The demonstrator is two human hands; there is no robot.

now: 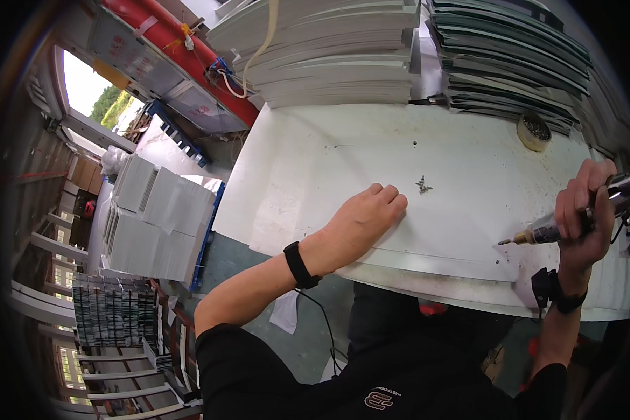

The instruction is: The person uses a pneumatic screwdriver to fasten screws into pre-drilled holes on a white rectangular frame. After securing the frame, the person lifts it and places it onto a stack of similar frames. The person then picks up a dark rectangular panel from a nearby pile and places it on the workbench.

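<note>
My right hand (582, 210) is wrapped round a power screwdriver (542, 234), whose bit points left over a white sheet (399, 241) on the worktable. Just below the bit, a small dark screw head or hole (497, 262) shows near the sheet's near edge. My left hand (371, 218) rests on the sheet with its fingers curled together; the fingertips are hidden, so I cannot tell what they hold. Beyond its knuckles lies a small heap of loose screws (423, 185). Another dark dot (414, 143) marks the sheet's far side.
A round tub of small metal parts (534, 133) stands at the far right. Tall stacks of white sheets (329, 63) and dark green-edged sheets (514, 59) line the table's back. Stacked white panels (161, 217) sit left on a blue pallet. A cable (325, 315) hangs below the table.
</note>
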